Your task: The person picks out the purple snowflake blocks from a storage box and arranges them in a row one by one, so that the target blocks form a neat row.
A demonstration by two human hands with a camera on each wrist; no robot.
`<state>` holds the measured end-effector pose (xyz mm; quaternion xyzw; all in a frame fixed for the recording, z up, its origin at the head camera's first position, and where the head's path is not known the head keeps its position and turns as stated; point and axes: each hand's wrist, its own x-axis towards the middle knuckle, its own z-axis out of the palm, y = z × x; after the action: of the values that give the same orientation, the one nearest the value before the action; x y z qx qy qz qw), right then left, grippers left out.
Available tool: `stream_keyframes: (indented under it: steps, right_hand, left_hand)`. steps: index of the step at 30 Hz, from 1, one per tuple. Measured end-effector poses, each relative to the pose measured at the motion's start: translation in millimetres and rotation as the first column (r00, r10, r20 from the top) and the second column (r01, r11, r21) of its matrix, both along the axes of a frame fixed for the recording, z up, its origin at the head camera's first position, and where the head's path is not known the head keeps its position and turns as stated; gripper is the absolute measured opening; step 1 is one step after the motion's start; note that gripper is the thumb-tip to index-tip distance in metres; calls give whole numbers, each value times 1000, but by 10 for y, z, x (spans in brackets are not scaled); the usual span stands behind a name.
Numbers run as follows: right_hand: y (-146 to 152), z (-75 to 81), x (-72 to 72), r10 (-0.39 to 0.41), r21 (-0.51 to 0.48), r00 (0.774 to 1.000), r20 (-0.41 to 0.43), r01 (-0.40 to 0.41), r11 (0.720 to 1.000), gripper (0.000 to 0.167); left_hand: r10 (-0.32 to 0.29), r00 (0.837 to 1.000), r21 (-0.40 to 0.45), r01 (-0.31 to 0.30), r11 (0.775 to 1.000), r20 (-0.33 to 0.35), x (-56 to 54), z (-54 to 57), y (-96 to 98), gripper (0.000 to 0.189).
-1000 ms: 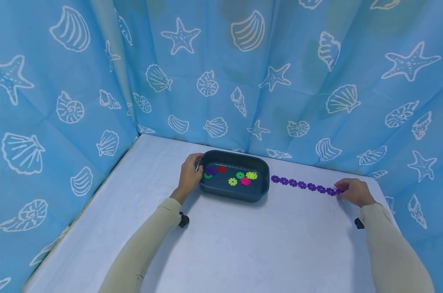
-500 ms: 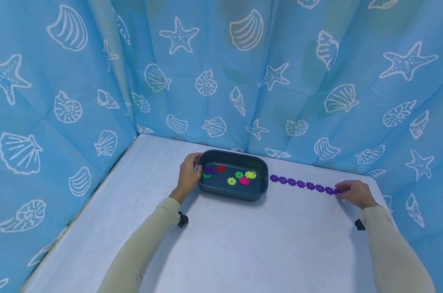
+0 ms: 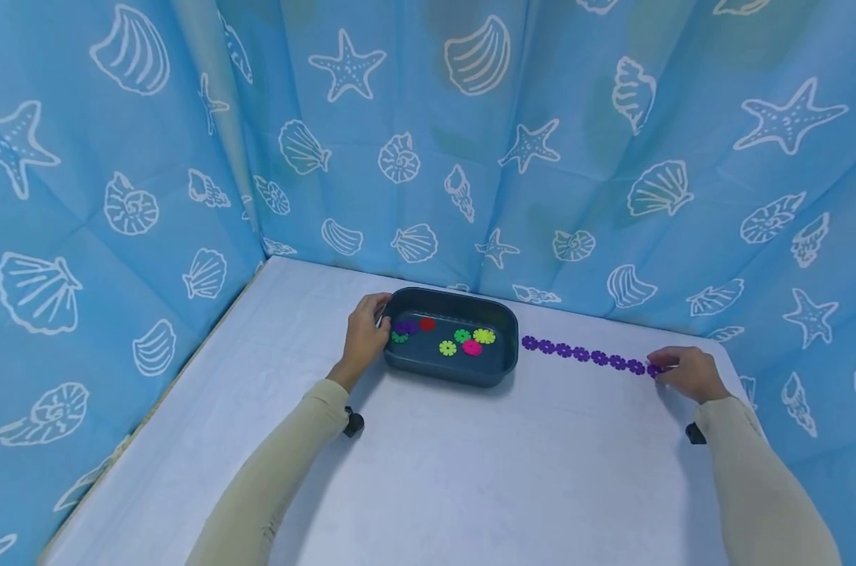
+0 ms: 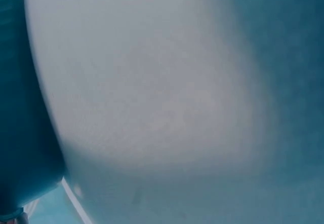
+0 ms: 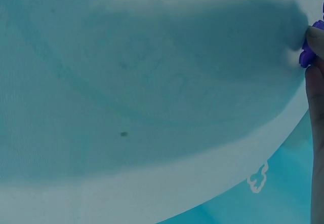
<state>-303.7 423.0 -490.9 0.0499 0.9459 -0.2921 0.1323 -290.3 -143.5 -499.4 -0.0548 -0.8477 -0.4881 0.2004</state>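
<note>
My left hand (image 3: 365, 334) grips the left end of a dark plastic basin (image 3: 452, 376), its thumb at the rim. Inside lie notched, flower-shaped plastic discs: a pink disc (image 3: 472, 347), a red disc (image 3: 427, 324), and several green, yellow and purple ones. To the basin's right runs a straight row of purple discs (image 3: 581, 354) on the table. At the row's right end my right hand (image 3: 689, 373) pinches a purple disc (image 3: 654, 370) between thumb and finger. The right wrist view shows that purple disc (image 5: 307, 57) at its edge, partly hidden by the fingertips.
A white-covered table (image 3: 505, 472) bears everything. Blue curtains (image 3: 428, 204) with shell and starfish prints stand close behind its far edge and along both sides. The basin's dark wall (image 4: 25, 107) fills the left side of the left wrist view.
The fingers of my right hand have drawn back slightly to the right, and more of the end purple disc shows. My left hand and the basin keep their place.
</note>
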Motion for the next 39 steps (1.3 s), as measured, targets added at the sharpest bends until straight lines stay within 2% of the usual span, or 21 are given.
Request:
stream_keyframes:
  steps: [7,12,15,20,22,25,29,30,32,34,39]
  right_hand:
    - [-77,68,-6,-6,-3,1000,-14,6,1000,41]
    - [-373,224,-132,34,-15,992,-125,-36,999,41]
    - [-777,380,-267,101,-8,976,-195,-105,994,42]
    - [-1709,632,-455,190,-55,952,-239,-208,977,41]
    - [-2094,705,-496,239,-83,933,-270,-269,959,39]
    - [-2628,762,-529,349,-95,875,-335,-399,912,38]
    - [-3243,720,-511,455,-92,794,-403,-530,843,36]
    - [-3373,692,-496,466,-100,786,-407,-546,832,35]
    - [-3596,620,-477,488,-111,774,-403,-571,813,35]
    - [-3774,554,-454,506,-121,776,-377,-583,804,36]
    - [-4056,465,-419,545,-80,780,-307,-592,802,37]
  left_hand:
    - [6,1000,-6,-6,1000,3,-10,1,-3,39]
    - [21,999,-5,-21,1000,28,10,16,3,39]
    - [31,999,-15,-31,999,27,19,17,-1,39]
    - [25,999,-21,-25,999,19,22,9,3,40]
    - [20,1000,-18,-20,1000,17,20,13,10,39]
    - [18,1000,-19,-18,1000,14,11,15,17,39]
    - [22,1000,-20,-22,1000,16,5,20,14,38]
    - [25,1000,-19,-24,1000,18,5,23,14,39]
    - [29,999,-25,-29,999,27,0,20,14,38]
    - [33,999,-32,-32,999,34,-7,13,14,38]
    - [33,999,-43,-31,999,31,-19,8,17,39]
